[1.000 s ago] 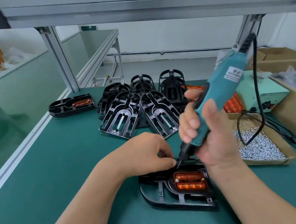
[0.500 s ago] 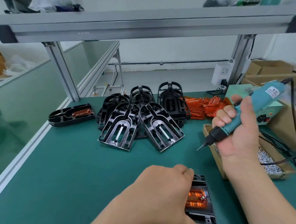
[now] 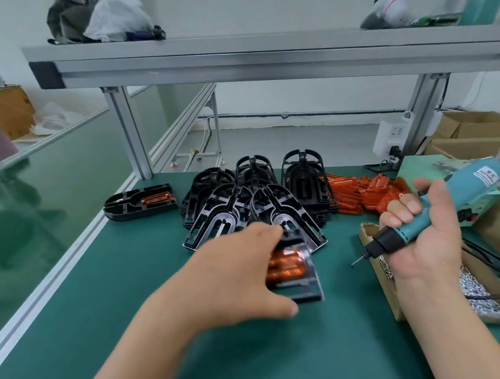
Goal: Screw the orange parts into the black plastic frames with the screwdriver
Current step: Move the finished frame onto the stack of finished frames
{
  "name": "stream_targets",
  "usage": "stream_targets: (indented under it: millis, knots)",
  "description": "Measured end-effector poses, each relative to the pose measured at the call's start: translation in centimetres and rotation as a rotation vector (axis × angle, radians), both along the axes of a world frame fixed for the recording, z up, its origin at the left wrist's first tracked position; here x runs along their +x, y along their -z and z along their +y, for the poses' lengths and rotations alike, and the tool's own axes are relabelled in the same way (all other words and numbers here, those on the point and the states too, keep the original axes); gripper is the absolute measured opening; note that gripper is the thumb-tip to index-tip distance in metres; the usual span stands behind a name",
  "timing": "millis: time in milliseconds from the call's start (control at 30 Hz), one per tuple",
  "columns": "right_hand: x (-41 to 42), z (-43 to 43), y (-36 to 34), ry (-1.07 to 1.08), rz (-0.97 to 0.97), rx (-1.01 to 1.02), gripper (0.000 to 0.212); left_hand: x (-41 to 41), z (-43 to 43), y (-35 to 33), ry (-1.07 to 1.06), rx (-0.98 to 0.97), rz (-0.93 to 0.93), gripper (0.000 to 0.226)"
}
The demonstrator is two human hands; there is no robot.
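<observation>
My left hand (image 3: pixel 237 276) grips a black plastic frame (image 3: pixel 304 286) with an orange part (image 3: pixel 285 268) fitted in it, held a little above the green table; the frame is motion-blurred. My right hand (image 3: pixel 424 242) grips the teal electric screwdriver (image 3: pixel 439 205), tip pointing left and down over the edge of the screw box. A pile of empty black frames (image 3: pixel 253 207) lies at the table's centre back. Loose orange parts (image 3: pixel 367 193) are heaped to its right. One assembled frame (image 3: pixel 141 201) sits at the far left.
A cardboard box of silver screws (image 3: pixel 475 292) stands at the right under my right hand. A teal power unit (image 3: pixel 430 167) and cardboard boxes (image 3: pixel 475 132) sit behind it. Aluminium uprights (image 3: pixel 129 132) and an overhead shelf (image 3: pixel 263 58) frame the bench. Black cables (image 3: pixel 496 263) run at the right.
My left hand has lifted the assembled frame from the near edge and carried it away towards the pile. My right hand has drawn the screwdriver off to the right, over the screw box.
</observation>
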State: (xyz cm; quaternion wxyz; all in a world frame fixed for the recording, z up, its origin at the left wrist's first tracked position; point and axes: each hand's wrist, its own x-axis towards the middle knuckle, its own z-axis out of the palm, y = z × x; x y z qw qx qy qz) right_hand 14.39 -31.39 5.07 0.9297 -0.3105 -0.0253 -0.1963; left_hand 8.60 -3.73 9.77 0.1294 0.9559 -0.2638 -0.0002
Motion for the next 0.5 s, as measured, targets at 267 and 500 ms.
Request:
stream_targets:
  millis: [267, 500]
  knots:
    - [0.1, 0.8, 0.0, -0.030, 0.008, -0.041, 0.020, 9.7, 12.7, -1.2, -0.396, -0.040, 0.081, 0.048]
    - [0.0, 1.0, 0.0, -0.046, 0.012, -0.076, 0.019, 15.5, 19.4, 0.1, -0.531, 0.034, 0.189, 0.059]
